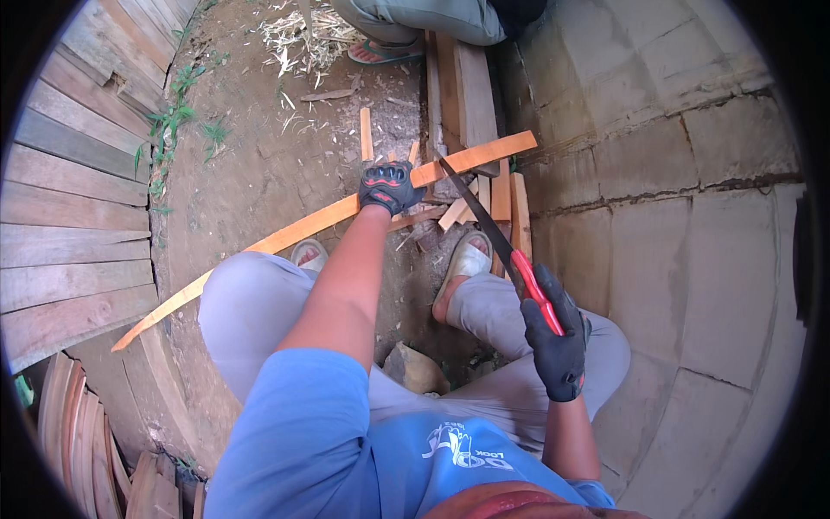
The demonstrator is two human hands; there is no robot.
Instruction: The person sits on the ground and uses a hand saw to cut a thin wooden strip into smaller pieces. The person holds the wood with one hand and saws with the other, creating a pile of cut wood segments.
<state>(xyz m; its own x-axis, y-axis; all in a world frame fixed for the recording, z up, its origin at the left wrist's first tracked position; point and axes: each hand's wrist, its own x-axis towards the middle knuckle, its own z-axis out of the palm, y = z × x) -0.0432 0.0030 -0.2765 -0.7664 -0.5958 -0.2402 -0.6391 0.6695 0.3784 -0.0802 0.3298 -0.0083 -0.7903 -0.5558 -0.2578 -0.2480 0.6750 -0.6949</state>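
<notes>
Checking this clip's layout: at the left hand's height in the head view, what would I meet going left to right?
Plank wall → weeds → left hand → saw → block wall.

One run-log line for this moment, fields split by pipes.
left hand: holding wooden strip | right hand: holding red-handled saw | blade: overlaps strip in view

Red-handled, dark-bladed saw (494, 228) against the orange-tan wooden strip (303, 227)! Black left glove (389, 186), red accents; black right glove (553, 350); blue shirt (311, 415), white print; trousers (252, 298) grey, perhaps lilac-tinged in this uneven light.
</notes>
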